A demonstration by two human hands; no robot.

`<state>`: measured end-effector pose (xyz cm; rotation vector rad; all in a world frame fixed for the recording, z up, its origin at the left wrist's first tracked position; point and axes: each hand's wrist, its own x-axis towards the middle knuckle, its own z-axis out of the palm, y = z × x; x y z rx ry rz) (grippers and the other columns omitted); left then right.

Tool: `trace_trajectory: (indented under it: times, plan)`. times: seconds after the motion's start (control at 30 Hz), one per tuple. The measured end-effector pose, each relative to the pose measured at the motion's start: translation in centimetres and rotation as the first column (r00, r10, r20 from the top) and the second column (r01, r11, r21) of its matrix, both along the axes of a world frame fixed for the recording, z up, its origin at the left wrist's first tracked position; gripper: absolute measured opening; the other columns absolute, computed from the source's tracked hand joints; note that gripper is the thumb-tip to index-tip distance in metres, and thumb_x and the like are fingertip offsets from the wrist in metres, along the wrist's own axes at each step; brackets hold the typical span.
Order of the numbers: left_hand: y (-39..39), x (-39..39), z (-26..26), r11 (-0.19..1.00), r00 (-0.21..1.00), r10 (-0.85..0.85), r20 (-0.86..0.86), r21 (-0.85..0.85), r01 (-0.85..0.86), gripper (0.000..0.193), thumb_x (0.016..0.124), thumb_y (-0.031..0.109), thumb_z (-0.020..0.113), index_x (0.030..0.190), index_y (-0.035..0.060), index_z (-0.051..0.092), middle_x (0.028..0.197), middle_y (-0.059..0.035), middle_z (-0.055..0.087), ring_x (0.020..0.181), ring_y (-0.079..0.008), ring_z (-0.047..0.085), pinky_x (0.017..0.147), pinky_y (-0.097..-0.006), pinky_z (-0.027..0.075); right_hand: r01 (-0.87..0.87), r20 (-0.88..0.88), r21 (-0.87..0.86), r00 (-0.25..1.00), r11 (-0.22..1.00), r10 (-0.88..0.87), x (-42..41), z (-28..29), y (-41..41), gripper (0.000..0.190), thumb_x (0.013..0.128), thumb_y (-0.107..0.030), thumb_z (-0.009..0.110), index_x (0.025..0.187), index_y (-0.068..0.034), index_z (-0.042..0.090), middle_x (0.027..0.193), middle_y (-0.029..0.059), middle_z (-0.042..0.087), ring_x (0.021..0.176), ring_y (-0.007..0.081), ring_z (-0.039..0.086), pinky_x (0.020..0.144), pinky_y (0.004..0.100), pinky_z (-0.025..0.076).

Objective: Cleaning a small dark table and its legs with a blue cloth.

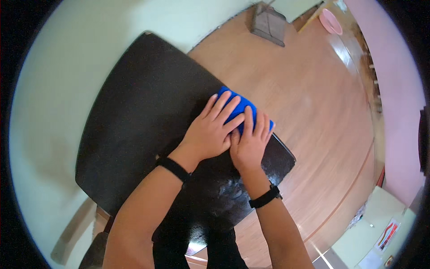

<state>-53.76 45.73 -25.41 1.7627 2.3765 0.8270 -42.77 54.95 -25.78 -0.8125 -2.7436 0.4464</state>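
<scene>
A folded blue cloth (241,108) lies on the far right edge of a dark table (134,101). My left hand (210,131) rests palm down on it, fingers spread over the cloth's left part. Close beside it, my right hand (250,148) presses on the right part, its fingers reaching the table's edge. Both hands cover much of the cloth, and their thumbs are close together. Shiny, smeared patches show on the tabletop below my right hand. Each wrist wears a black band.
A pale wall (43,101) borders the table on the left. Wood-look floor (319,84) stretches to the right, with a dustpan (268,28) and a pink basin (327,23) farther off. A dark seat (95,250) is at lower left, a pale cabinet (379,208) at lower right.
</scene>
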Motion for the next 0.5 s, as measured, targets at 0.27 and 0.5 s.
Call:
trace_trajectory:
  times: [0.27,0.5]
  plan:
    - [-3.1,-6.1,0.0,0.998,0.998,0.062,0.023,0.021,-0.062,0.042,0.071,0.021,0.057,0.113,0.0129,0.055,0.135,-0.0163,0.038,0.13,-0.0337,0.028,0.107,-0.0528,0.019,-0.025,0.003,0.059,1.0,0.998,0.024,-6.5,-0.4,-2.7,0.056,0.081,-0.028,0.054,0.132,-0.011,0.039,0.132,0.0182,0.038,0.125,0.0378,0.031,0.104,0.0595,0.015]
    - [-6.0,-11.9,0.5,0.983,0.981,0.176,-0.078,-0.037,-0.179,0.048,0.069,0.018,0.058,0.116,0.0115,0.051,0.136,-0.0157,0.035,0.131,-0.0347,0.026,0.108,-0.0523,0.017,-0.133,0.018,0.088,0.991,0.987,0.132,-13.9,0.0,-5.1,0.058,0.082,-0.03,0.054,0.133,-0.011,0.035,0.135,0.016,0.035,0.128,0.0362,0.027,0.106,0.0574,0.011]
